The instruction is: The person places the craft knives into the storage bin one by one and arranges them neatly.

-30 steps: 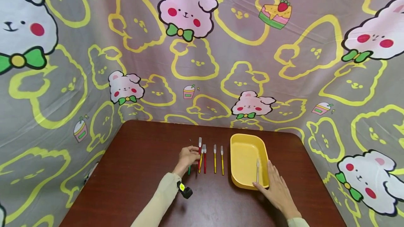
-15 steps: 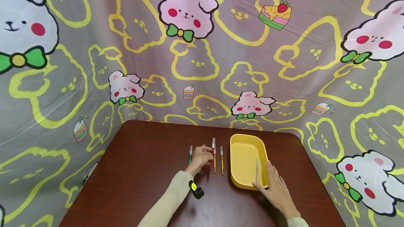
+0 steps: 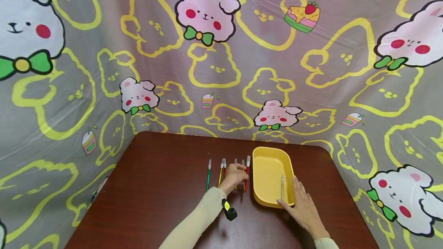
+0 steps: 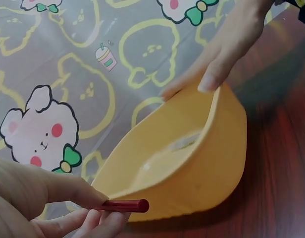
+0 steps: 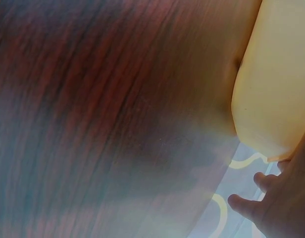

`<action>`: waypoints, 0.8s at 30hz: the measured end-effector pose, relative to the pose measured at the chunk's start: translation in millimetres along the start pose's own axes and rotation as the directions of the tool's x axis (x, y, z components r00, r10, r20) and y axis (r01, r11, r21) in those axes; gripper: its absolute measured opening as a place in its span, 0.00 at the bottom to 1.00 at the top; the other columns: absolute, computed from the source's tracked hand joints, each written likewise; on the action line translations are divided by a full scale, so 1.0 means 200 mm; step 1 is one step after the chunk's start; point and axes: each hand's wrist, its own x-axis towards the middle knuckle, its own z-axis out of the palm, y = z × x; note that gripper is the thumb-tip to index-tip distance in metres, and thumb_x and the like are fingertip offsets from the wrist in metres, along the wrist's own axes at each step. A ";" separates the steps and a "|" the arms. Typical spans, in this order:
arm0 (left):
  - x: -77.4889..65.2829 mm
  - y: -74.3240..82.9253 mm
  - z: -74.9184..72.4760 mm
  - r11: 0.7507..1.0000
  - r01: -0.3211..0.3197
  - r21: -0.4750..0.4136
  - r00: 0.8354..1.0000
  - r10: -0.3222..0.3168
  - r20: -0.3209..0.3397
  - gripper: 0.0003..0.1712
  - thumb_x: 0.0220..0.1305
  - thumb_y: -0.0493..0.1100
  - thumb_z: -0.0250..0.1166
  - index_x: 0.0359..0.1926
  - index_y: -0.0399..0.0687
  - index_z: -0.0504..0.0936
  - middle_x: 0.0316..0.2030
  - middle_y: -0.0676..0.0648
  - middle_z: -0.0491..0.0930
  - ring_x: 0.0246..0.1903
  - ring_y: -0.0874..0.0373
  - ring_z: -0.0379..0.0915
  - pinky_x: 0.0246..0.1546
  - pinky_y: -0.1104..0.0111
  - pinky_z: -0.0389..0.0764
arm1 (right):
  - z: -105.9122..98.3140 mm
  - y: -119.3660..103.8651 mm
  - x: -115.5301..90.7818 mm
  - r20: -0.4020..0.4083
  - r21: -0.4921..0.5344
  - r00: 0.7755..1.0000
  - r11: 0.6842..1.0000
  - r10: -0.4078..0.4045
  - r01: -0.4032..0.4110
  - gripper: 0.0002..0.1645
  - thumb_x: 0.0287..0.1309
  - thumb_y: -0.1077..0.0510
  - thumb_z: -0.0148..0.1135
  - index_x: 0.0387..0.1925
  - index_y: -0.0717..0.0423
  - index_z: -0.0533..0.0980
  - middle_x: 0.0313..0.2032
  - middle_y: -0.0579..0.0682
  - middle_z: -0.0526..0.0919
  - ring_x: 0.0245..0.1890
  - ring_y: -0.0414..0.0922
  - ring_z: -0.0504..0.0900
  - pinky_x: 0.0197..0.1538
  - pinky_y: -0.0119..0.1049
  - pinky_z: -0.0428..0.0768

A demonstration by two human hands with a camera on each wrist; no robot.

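My left hand point(image 3: 235, 176) pinches a red craft knife point(image 3: 246, 186) with a clear cap, close to the left side of a yellow plastic bin point(image 3: 266, 181). In the left wrist view, the knife's round red handle end point(image 4: 127, 206) juts from between thumb and fingers, overlapping the bin's wall. My right hand point(image 3: 306, 210) rests at the bin's near right corner, thumb over the rim, straight fingers along the outer side. Inside the bin lies a silver capped craft knife point(image 3: 282, 189). Behind the left hand, other capped knives are partly hidden.
A green craft knife point(image 3: 208, 178) and a yellow one point(image 3: 220, 176) lie left of the left hand, with another clear cap beside them. The dark brown table point(image 3: 166, 172) ends at a patterned cloth point(image 3: 221, 68) behind and on both sides.
My left hand has moved right with the red craft knife, from near the green one to the bin's left side. The green and yellow knives have come into view. The right hand stays put.
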 end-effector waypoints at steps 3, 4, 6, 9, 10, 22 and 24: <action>0.00 0.01 0.04 1.000 0.006 0.010 1.000 -0.006 -0.005 0.19 0.50 0.21 0.66 0.46 0.29 0.86 0.28 0.45 0.86 0.23 0.56 0.83 0.32 0.57 0.89 | 0.00 -0.01 0.00 0.006 0.003 1.000 1.000 0.000 0.000 0.67 0.66 0.30 0.64 0.84 0.63 0.41 0.81 0.67 0.50 0.79 0.71 0.52 0.71 0.75 0.55; -0.01 0.01 0.05 1.000 0.010 0.010 1.000 -0.010 0.000 0.18 0.51 0.21 0.66 0.46 0.29 0.86 0.28 0.45 0.85 0.23 0.57 0.82 0.31 0.57 0.89 | 0.00 -0.01 0.00 0.008 0.005 1.000 1.000 0.001 -0.001 0.67 0.66 0.30 0.64 0.84 0.63 0.40 0.81 0.67 0.50 0.79 0.71 0.52 0.71 0.75 0.55; -0.01 0.02 0.08 1.000 0.016 0.009 1.000 -0.016 0.008 0.17 0.52 0.21 0.66 0.45 0.29 0.86 0.27 0.46 0.85 0.22 0.56 0.83 0.31 0.57 0.89 | 0.00 -0.01 0.00 0.006 0.005 1.000 1.000 0.003 -0.003 0.68 0.66 0.31 0.65 0.84 0.62 0.40 0.81 0.68 0.50 0.78 0.71 0.52 0.71 0.75 0.55; -0.02 0.03 0.12 1.000 0.018 0.011 1.000 -0.018 0.008 0.17 0.51 0.20 0.65 0.44 0.29 0.86 0.26 0.46 0.84 0.21 0.55 0.83 0.30 0.57 0.89 | 0.00 -0.01 0.00 0.008 0.006 1.000 1.000 0.001 -0.001 0.68 0.66 0.31 0.65 0.85 0.61 0.39 0.81 0.68 0.50 0.78 0.71 0.52 0.71 0.75 0.55; -0.02 0.04 0.14 1.000 0.017 0.007 1.000 -0.017 0.009 0.17 0.51 0.20 0.65 0.44 0.29 0.86 0.25 0.47 0.83 0.21 0.55 0.83 0.30 0.58 0.89 | 0.00 -0.01 0.00 0.006 0.004 1.000 1.000 0.002 -0.002 0.68 0.66 0.31 0.65 0.85 0.61 0.39 0.81 0.68 0.50 0.78 0.71 0.53 0.71 0.75 0.55; 0.00 0.09 0.29 0.996 0.041 0.076 0.999 -0.041 0.001 0.15 0.52 0.20 0.67 0.42 0.32 0.87 0.25 0.44 0.82 0.22 0.52 0.86 0.25 0.64 0.87 | 0.00 0.01 0.00 0.005 0.014 1.000 1.000 0.014 -0.014 0.67 0.66 0.30 0.64 0.85 0.61 0.39 0.81 0.68 0.50 0.79 0.71 0.52 0.71 0.75 0.54; 0.00 0.08 0.31 0.996 0.036 0.078 0.999 -0.036 -0.006 0.15 0.51 0.19 0.67 0.41 0.31 0.86 0.25 0.44 0.82 0.21 0.50 0.86 0.26 0.63 0.88 | 0.00 0.01 0.00 0.008 0.011 1.000 1.000 0.016 -0.016 0.67 0.67 0.30 0.64 0.85 0.61 0.39 0.81 0.68 0.50 0.79 0.71 0.52 0.71 0.75 0.54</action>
